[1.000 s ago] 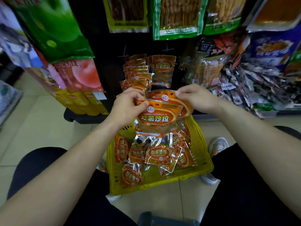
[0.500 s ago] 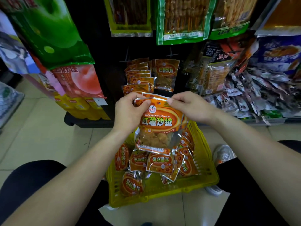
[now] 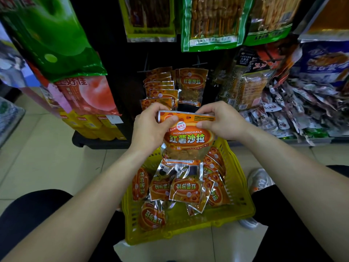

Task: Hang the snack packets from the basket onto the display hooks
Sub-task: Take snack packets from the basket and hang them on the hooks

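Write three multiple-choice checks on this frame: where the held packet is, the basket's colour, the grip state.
1. Where is the held packet?
A) lying on the floor
B) already hung on a hook
C) in the air over the basket, below the hanging packets

2. What colour is the basket?
A) red
B) yellow
C) blue

3. How is the held packet gripped?
A) left hand and right hand both pinch its top edge
B) one hand only
C) no hand touches it

Answers:
1 C: it hangs upright between the hands, with the loose packets in the basket beneath it.
2 B: its mesh walls and rim are yellow.
3 A: fingers of each hand close on one end of the top strip.
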The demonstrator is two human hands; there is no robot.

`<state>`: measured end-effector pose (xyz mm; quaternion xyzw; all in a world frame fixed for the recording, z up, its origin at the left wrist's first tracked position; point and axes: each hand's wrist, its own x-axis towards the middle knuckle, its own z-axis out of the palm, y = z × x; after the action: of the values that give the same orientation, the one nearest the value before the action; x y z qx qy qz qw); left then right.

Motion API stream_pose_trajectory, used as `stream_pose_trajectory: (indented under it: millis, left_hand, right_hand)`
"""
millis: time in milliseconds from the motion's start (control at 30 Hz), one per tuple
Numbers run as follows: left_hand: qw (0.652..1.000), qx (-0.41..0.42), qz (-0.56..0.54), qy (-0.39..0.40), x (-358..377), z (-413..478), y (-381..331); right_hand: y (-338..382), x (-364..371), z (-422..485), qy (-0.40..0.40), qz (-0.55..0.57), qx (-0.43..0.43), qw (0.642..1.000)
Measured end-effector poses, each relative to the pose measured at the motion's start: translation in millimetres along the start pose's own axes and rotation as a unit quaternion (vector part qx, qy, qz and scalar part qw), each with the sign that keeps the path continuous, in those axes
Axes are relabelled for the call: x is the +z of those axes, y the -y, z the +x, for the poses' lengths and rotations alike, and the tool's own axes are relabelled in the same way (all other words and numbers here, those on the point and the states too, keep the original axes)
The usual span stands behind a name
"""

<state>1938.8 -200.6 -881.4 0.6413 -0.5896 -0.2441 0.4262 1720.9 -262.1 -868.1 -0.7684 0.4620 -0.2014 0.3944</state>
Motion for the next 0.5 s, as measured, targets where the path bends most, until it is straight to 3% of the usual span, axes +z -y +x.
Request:
stream_pose_trajectory:
  millis: [500]
  left_hand:
    - [0.998,-0.006,0.055,-0.005,6.0,1.1,8.6]
  right_hand:
    - [5.2,-3.7,-3.7,0.046,-0.015,0.014,0.999]
